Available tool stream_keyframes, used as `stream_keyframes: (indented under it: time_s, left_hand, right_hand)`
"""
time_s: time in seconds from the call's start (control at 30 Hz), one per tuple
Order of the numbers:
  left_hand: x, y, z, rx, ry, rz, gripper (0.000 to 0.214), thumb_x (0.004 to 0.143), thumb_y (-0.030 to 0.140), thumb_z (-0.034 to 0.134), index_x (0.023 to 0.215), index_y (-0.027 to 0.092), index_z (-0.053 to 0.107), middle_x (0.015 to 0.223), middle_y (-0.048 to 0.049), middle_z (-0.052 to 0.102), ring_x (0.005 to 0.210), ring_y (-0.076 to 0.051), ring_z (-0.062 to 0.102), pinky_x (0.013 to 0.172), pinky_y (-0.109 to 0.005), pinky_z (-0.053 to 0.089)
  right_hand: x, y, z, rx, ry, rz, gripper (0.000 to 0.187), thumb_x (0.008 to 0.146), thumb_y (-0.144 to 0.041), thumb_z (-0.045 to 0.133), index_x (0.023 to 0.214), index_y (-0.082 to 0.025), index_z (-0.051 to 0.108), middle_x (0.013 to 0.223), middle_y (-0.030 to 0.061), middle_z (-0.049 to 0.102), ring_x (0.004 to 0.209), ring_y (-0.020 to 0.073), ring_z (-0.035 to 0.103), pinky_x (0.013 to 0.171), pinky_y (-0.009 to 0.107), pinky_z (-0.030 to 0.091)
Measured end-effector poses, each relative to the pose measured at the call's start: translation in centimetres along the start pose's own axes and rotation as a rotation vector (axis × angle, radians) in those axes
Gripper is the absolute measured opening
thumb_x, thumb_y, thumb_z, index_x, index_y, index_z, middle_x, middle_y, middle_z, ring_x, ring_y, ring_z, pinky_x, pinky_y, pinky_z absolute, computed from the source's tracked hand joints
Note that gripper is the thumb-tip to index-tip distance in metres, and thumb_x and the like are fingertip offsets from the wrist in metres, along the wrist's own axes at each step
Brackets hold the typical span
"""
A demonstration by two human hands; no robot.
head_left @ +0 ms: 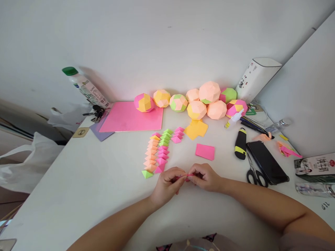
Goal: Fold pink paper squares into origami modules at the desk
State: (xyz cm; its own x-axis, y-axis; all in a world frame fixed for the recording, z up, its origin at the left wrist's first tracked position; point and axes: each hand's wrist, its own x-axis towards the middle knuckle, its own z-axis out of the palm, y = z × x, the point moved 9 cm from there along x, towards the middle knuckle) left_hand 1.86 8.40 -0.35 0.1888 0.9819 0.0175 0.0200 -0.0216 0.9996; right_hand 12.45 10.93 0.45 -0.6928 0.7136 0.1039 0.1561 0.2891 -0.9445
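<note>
My left hand (pixel 167 183) and my right hand (pixel 205 177) meet at the middle of the white table (pixel 86 181), fingers curled. Both pinch a small folded pink paper (pixel 186 176) held edge-on between them. Just behind the hands lie rows of folded paper units (pixel 158 150) in orange, pink and green, a flat pink paper square (pixel 205 151) and a small stack of yellow squares (pixel 196 129).
Several paper polyhedron balls (pixel 209 101) line the wall. A pink sheet (pixel 131 116), keys (pixel 95 112) and a green-capped bottle (pixel 86 87) sit at back left. Scissors (pixel 255 172), a black phone (pixel 267 162), a black-yellow cutter (pixel 240 143), pens and a white box (pixel 258 78) are at right.
</note>
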Motion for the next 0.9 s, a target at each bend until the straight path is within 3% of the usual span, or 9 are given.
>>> stream_keyframes:
  time_s: [0.2, 0.37, 0.63, 0.8, 0.9]
  left_hand:
    - [-0.2, -1.2, -0.2, -0.035, 0.04, -0.12, 0.028, 0.08, 0.041, 0.063, 0.075, 0.014, 0.07, 0.057, 0.0014, 0.054, 0.038, -0.005, 0.041, 0.036, -0.018, 0.035]
    - [-0.4, -2.0, -0.2, -0.027, 0.034, -0.227, 0.035, 0.078, 0.048, 0.063, 0.076, 0.013, 0.068, 0.044, 0.0053, 0.046, 0.036, -0.006, 0.038, 0.036, -0.019, 0.033]
    - [-0.6, -2.3, -0.2, -0.014, 0.057, -0.232, 0.04, 0.077, 0.052, 0.063, 0.064, 0.017, 0.05, 0.038, 0.0073, 0.045, 0.034, -0.006, 0.035, 0.037, -0.018, 0.027]
    - [-0.6, -1.9, -1.3, -0.055, 0.173, -0.221, 0.038, 0.082, 0.051, 0.058, 0.065, 0.019, 0.045, 0.045, 0.0033, 0.055, 0.04, -0.009, 0.045, 0.042, -0.02, 0.034]
    - [-0.4, -1.0, -1.0, -0.008, 0.112, -0.151, 0.049, 0.092, 0.051, 0.04, 0.057, 0.018, 0.048, 0.05, -0.0012, 0.057, 0.044, -0.01, 0.046, 0.047, -0.022, 0.037]
  right_hand:
    - [-0.1, 0.4, 0.0, -0.021, 0.009, 0.02, 0.022, 0.089, -0.034, 0.05, 0.077, -0.016, 0.055, 0.054, -0.001, 0.059, 0.044, 0.0079, 0.048, 0.042, 0.017, 0.036]
    - [0.0, -0.3, 0.0, -0.105, 0.003, -0.049, 0.023, 0.09, -0.03, 0.048, 0.074, -0.016, 0.057, 0.055, -0.0012, 0.056, 0.047, 0.0078, 0.045, 0.045, 0.018, 0.035]
    - [-0.2, -0.9, -0.6, -0.096, 0.073, -0.086, 0.024, 0.089, -0.028, 0.051, 0.073, -0.014, 0.064, 0.052, 0.0002, 0.057, 0.042, 0.008, 0.046, 0.041, 0.019, 0.035]
    - [-0.7, -2.9, -1.7, -0.247, 0.246, -0.288, 0.019, 0.091, -0.023, 0.05, 0.084, -0.016, 0.066, 0.06, 0.0037, 0.065, 0.05, 0.0116, 0.058, 0.047, 0.021, 0.046]
    - [-1.6, -4.5, -2.0, -0.348, 0.334, -0.473, 0.016, 0.091, -0.014, 0.05, 0.097, -0.016, 0.064, 0.082, 0.0086, 0.07, 0.072, 0.0145, 0.067, 0.061, 0.023, 0.055]
